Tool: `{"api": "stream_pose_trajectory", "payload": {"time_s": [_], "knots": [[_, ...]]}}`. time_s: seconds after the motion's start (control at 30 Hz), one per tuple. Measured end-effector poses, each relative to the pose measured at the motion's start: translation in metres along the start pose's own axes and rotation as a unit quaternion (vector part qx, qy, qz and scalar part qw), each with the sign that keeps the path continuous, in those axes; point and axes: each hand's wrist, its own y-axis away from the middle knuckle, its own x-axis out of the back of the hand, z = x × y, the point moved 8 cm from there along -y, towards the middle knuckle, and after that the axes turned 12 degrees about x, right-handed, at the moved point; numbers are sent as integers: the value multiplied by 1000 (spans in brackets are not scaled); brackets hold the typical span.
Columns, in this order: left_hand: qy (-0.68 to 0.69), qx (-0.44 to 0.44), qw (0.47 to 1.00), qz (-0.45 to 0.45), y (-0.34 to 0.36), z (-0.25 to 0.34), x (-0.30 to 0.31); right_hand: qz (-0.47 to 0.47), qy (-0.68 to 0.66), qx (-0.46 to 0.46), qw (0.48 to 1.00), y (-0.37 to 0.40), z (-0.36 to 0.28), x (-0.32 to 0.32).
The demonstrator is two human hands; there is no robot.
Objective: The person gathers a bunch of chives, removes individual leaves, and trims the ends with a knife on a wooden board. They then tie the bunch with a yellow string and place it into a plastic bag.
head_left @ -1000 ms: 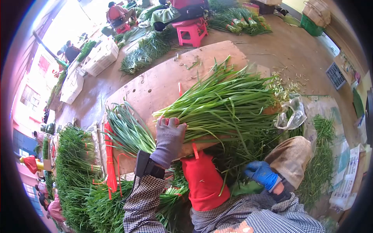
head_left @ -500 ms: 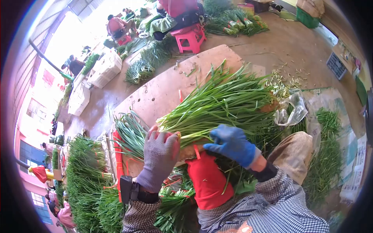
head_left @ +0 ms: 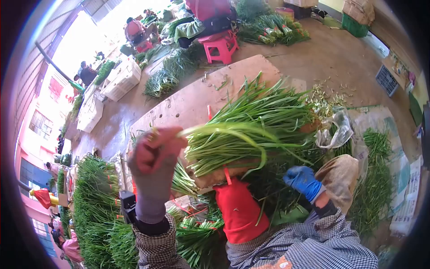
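My left hand, in a grey and red glove, is raised above the board's left part and shut on a few long green stalks that arc rightwards over the pile. A big pile of green chives lies across the wooden board. My right hand, in a blue glove, is low at the right by my knee, among green leaves; whether it holds anything is hidden. A red apron part sits between my arms.
Heaps of bundled chives lie at the left with red ties. A plastic bag and more greens are at the right. A pink stool, white crates and other people sit behind the board.
My left hand has lifted off the pile, pulling a few stalks up and to the left. My right hand has drawn back from the pile down to my knee.
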Motion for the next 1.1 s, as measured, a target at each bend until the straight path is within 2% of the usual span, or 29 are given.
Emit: {"api": "stream_pose_trajectory", "payload": {"time_s": [0.03,0.07,0.1,0.17,0.23,0.3,0.37,0.43,0.47,0.57,0.6,0.67,0.77,0.83,0.9,0.97,1.0,1.03,1.07,1.1], "knots": [[72,-23,997,-2,-6,12,-1,3,-5,12,1000,-2,-4,-4],[78,-21,996,-32,-17,19,-3,3,-35,-5,999,-3,-10,-3],[76,-21,996,-26,-25,17,-7,-1,-35,1,999,-5,-17,-5],[-41,-45,998,-8,-36,2,-20,23,-123,24,992,-10,-28,-7],[-148,78,986,-17,-45,-62,-11,26,-127,47,990,-7,-30,-19],[-264,29,963,-48,-40,-124,1,-29,-128,22,991,-3,-24,-35],[-338,39,940,-29,-32,-200,30,-22,-107,40,993,-4,-34,-31],[-480,-26,876,-26,-17,-200,26,-13,-117,30,993,-2,-31,-35],[-476,-40,878,-34,-10,-203,26,-14,-106,42,993,-3,-33,-35],[-527,-16,849,-29,-11,-205,35,-40,-115,24,992,-6,-35,-39],[-540,18,840,-42,-11,-203,38,-41,-114,25,992,-8,-39,-36],[-524,17,851,-44,-8,-185,42,-27,-155,8,988,-9,-43,-32],[-493,15,868,-51,-11,-155,39,-43,-144,19,988,-8,-40,-39],[-464,-36,885,11,-19,-134,32,-39,-155,8,987,-5,-38,-46],[-467,-25,884,2,-35,-143,16,-34,-164,-3,986,-4,-36,-54],[-472,-58,879,23,-51,-164,-3,11,-203,27,979,-4,-42,-52],[-510,-37,859,20,-60,-178,-12,17,-197,18,980,-1,-42,-49],[-503,-43,863,13,-62,-185,-18,-20,-213,4,977,0,-42,-52],[-532,74,841,-58,-62,-214,-23,-56,-229,-9,972,0,-40,-53],[-554,188,801,-129,-55,-237,-28,-48,-224,-16,973,0,-36,-43]]}}
